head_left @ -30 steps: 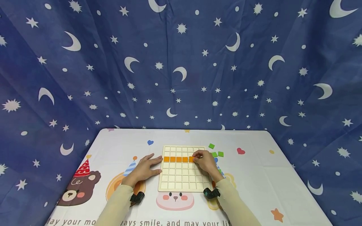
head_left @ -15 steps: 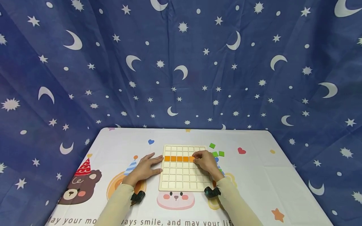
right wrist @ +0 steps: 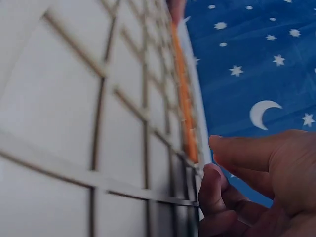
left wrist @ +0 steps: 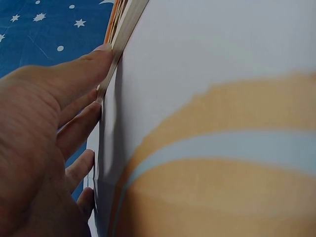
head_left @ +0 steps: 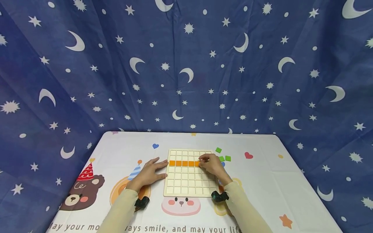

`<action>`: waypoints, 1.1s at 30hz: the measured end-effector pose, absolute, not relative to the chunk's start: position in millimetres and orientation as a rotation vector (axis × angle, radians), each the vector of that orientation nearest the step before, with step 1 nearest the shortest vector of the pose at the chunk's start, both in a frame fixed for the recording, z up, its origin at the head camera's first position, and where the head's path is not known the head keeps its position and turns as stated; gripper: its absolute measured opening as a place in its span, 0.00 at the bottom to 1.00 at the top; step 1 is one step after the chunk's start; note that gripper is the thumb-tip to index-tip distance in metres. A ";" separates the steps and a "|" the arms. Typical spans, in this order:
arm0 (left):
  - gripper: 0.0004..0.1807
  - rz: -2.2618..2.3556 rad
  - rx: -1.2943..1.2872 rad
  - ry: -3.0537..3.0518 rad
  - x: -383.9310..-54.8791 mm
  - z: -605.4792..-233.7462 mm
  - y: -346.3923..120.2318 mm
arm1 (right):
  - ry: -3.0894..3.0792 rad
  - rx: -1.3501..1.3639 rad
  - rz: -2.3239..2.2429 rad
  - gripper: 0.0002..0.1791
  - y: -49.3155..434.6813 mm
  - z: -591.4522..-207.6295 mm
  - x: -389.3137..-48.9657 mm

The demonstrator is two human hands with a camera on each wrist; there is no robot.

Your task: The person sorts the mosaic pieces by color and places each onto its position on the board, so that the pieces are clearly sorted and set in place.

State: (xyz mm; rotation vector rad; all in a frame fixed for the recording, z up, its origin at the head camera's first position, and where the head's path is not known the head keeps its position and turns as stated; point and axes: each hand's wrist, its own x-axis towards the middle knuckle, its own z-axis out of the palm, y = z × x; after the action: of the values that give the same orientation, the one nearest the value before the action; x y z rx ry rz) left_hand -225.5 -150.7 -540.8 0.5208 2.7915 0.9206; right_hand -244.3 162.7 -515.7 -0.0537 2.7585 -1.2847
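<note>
A cream grid board (head_left: 184, 183) lies on the table, its square cells in rows. Several orange square tiles (head_left: 185, 163) fill one row side by side, from the board's left edge toward the right. My left hand (head_left: 149, 173) has its fingers spread, with fingertips at the board's left edge; the left wrist view shows fingertips against the board's side (left wrist: 126, 29). At the right end of the orange row is my right hand (head_left: 212, 165), thumb and index finger bent. In the right wrist view a gap shows between the right thumb (right wrist: 211, 175) and index finger, with no tile in it.
Loose green tiles (head_left: 228, 158) lie on the tablecloth (head_left: 262, 184) beyond my right hand. Cartoon animals and lettering are printed on the cloth. A dark blue curtain (head_left: 186, 97) with moons and stars rises behind the table's far edge.
My right hand has let go of the last orange tile and shifted slightly right; that tile now lies in line with the row. My left hand has stayed at the board's edge.
</note>
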 end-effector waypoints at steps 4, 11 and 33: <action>0.34 0.925 0.536 2.800 -225.9 -540.6 -151.0 | 2.724 -0.068 -1.347 0.11 166.1 -503.7 -242.0; 0.33 0.928 0.547 2.801 -226.4 -541.2 -150.6 | 2.738 -0.132 -1.382 0.10 168.9 -488.9 -234.2; 0.34 0.921 0.525 2.789 -224.2 -541.2 -150.4 | 2.821 -0.073 -1.404 0.10 203.9 -474.3 -197.8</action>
State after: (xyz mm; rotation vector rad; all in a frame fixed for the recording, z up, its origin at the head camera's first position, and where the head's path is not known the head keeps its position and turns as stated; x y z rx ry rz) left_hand -224.2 -150.4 -541.2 0.5246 2.7887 0.9209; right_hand -197.8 203.9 -474.3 -0.0731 2.8212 -1.4043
